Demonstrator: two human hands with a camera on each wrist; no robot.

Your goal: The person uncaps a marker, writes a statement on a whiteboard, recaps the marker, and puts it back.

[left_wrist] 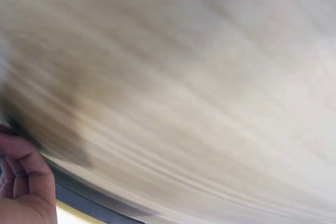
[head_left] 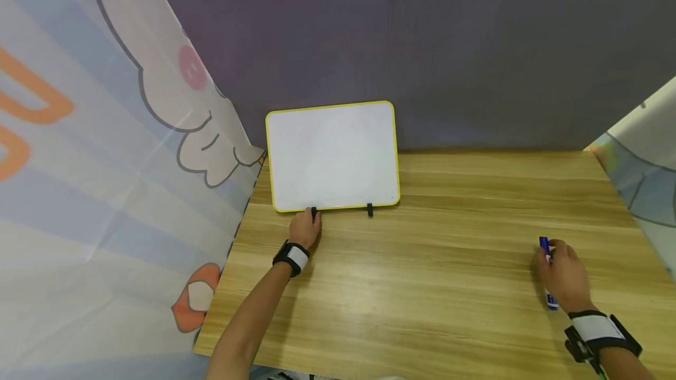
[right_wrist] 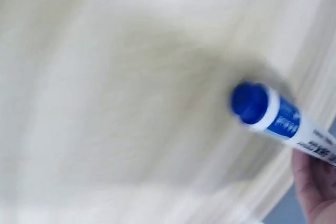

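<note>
A whiteboard (head_left: 333, 157) with a yellow rim stands tilted back at the table's rear left, on two small black feet. At its lower left edge my left hand (head_left: 305, 229) grips the board by the left black foot (head_left: 314, 212). In the left wrist view the curled fingers (left_wrist: 31, 169) are at the board's dark edge strip. Far to the right, my right hand (head_left: 566, 274) holds a blue and white marker (right_wrist: 283, 121) between thumb and fingers, over the table. The marker's blue cap (head_left: 544, 243) sticks out past the fingertips; the palm side is partly hidden.
The wooden table (head_left: 449, 286) ends at a dark grey wall panel (head_left: 449, 51) behind. A white cloth with cartoon prints (head_left: 121, 210) hangs along the left side, and a similar cloth (head_left: 646, 180) at the right. A second black foot (head_left: 370, 210) juts forward under the board.
</note>
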